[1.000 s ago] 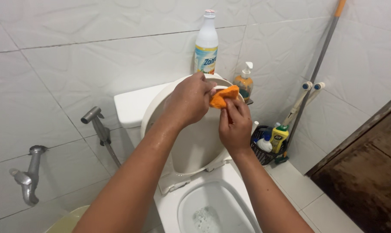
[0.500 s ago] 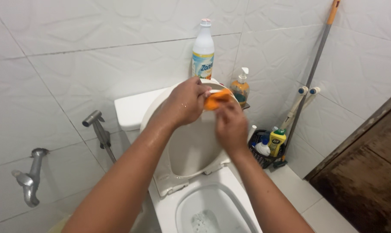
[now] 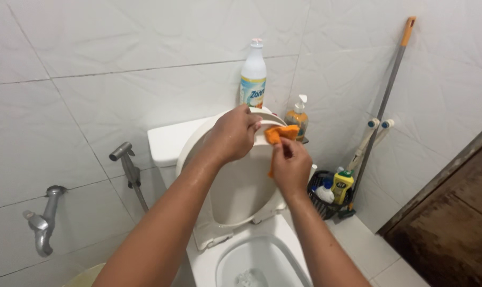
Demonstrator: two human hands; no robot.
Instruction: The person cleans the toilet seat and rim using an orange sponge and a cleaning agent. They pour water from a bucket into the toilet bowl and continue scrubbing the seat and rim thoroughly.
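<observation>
Your raised toilet lid (image 3: 235, 186) leans back against the white cistern (image 3: 169, 139), and your left hand (image 3: 231, 135) curls over its top rim, steadying it upright. Your right hand (image 3: 290, 166) pinches the orange cloth (image 3: 281, 133) against that rim just beside the left fingers, fingers closed on it. Behind the rim, a tall white cleaner bottle (image 3: 252, 74) and an amber pump dispenser (image 3: 298, 115) crowd the cistern top. A mop handle (image 3: 382, 109) leans in the corner above a dark basket (image 3: 322, 197) of bottles.
</observation>
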